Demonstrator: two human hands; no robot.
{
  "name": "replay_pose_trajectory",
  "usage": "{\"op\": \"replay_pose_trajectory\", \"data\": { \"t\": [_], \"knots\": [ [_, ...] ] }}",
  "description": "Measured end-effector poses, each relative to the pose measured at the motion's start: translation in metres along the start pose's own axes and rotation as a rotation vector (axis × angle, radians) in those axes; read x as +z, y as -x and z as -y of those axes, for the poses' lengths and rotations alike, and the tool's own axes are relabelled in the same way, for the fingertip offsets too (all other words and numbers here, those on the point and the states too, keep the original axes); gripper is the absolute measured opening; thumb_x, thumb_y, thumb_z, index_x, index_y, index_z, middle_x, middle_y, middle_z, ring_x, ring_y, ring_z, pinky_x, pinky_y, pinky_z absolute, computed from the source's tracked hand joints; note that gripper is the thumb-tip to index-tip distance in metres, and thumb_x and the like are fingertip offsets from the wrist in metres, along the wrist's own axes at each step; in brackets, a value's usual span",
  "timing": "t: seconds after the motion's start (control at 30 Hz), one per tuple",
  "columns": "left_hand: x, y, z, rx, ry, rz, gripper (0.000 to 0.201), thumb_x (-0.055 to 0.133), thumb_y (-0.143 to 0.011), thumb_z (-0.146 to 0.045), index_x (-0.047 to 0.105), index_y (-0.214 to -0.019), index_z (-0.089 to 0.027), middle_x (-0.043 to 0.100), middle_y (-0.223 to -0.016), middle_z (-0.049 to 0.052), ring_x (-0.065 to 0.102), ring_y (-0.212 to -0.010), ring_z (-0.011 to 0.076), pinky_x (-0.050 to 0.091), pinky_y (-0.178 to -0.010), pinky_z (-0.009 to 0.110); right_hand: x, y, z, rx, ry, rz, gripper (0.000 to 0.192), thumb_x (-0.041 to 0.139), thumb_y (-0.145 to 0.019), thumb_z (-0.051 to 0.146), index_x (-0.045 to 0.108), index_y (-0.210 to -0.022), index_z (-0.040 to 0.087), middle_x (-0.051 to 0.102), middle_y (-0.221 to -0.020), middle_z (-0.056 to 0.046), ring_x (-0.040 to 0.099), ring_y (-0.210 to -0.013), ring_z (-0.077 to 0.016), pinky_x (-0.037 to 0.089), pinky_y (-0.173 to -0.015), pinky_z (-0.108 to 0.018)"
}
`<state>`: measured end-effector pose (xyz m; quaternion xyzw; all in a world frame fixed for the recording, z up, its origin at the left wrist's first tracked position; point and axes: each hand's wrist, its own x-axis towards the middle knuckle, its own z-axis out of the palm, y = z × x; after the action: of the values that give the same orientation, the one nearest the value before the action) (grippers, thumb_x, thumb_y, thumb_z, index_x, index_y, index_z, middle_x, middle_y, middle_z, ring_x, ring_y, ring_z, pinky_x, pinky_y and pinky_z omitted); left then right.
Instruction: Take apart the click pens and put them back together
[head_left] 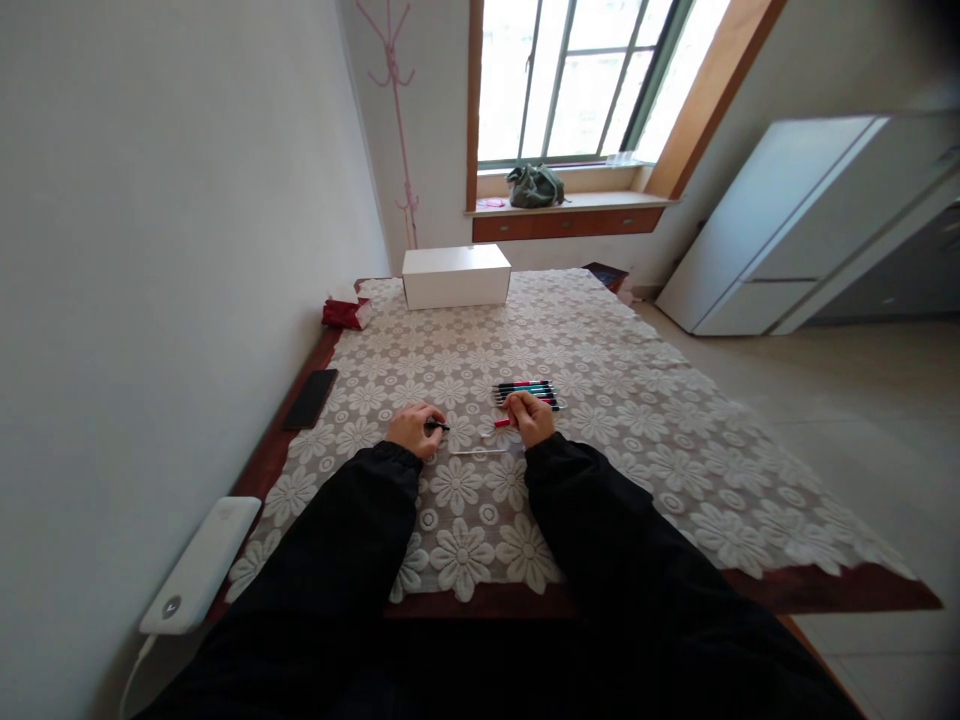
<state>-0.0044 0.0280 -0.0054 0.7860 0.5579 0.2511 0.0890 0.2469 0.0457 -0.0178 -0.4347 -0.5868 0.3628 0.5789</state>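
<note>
Several slim multicoloured pens are lying before a white rectangular box; the right hand is pinching a red, perhaps plastic tube, the left hand a thin black stick.

The tablecloth is patterned all over with off-white flowers and small ringed circles on a grey-beige ground; the table edge is dark reddish brown; the row of pens mixes black, red and teal, with pale tips; the small piece by the right sleeve is bright red, the slim one by the left sleeve black; both sleeves are plain black; the box is plain white; the tissue pack is deep red, its tissue white; the phone is black; the power bank is white with a dark grey disc; the coat stand is pink; the bag is grey-green; the window frame is orange-brown.
</note>
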Motion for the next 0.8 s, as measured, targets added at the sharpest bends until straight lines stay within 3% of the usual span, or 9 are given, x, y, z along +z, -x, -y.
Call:
{"op": "replay_pose_trajectory", "data": {
  "t": [0.2,0.3,0.4,0.6,0.8],
  "knots": [
    [-0.001,0.000,-0.001,-0.001,-0.032,0.010,0.011,0.068,-0.077,-0.023,0.073,-0.086,-0.024,0.072,-0.094,0.004,0.062,-0.095,0.0243,0.049,-0.090,0.038,-0.004,-0.001,-0.008,-0.151,0.306,0.090,0.029,0.050,-0.094,0.043,0.068,-0.093,0.021,0.055,-0.060,0.001,0.047,-0.050,-0.0141,0.039,-0.052,-0.028],
    [-0.001,0.000,-0.001,-0.039,-0.065,-0.012,0.010,0.068,-0.078,-0.024,0.073,-0.086,-0.024,0.072,-0.094,0.004,0.062,-0.095,0.0238,0.049,-0.090,0.037,-0.007,-0.002,-0.004,-0.322,0.502,0.152,0.019,0.052,-0.091,0.029,0.069,-0.089,0.022,0.063,-0.077,-0.004,0.056,-0.070,-0.0187,0.046,-0.070,-0.033],
    [0.000,-0.001,0.000,-0.050,-0.078,-0.015,0.010,0.067,-0.078,-0.025,0.072,-0.087,-0.024,0.072,-0.095,0.004,0.062,-0.095,0.0238,0.049,-0.090,0.037,-0.011,-0.002,0.002,-0.450,0.664,0.256,0.015,0.056,-0.088,0.023,0.071,-0.086,0.024,0.067,-0.092,-0.007,0.058,-0.091,-0.0229,0.043,-0.085,-0.037],
    [-0.003,-0.001,-0.002,0.057,0.007,-0.042,0.017,0.069,-0.078,-0.024,0.073,-0.094,-0.024,0.072,-0.105,0.005,0.062,-0.105,0.0256,0.049,-0.097,0.041,-0.013,0.000,-0.001,-0.499,0.795,0.448,0.001,0.072,-0.080,0.026,0.072,-0.081,0.026,0.066,-0.121,-0.004,0.050,-0.121,-0.0281,0.029,-0.103,-0.047],
    [-0.006,0.000,-0.010,0.250,0.092,-0.042,0.007,0.072,-0.082,-0.030,0.075,-0.086,-0.026,0.072,-0.104,0.004,0.062,-0.106,0.0235,0.047,-0.101,0.042,-0.007,0.002,-0.006,-0.503,0.806,0.490,0.006,0.069,-0.084,0.023,0.071,-0.080,0.026,0.067,-0.123,-0.002,0.048,-0.125,-0.0254,0.024,-0.106,-0.046]
  ]
}}
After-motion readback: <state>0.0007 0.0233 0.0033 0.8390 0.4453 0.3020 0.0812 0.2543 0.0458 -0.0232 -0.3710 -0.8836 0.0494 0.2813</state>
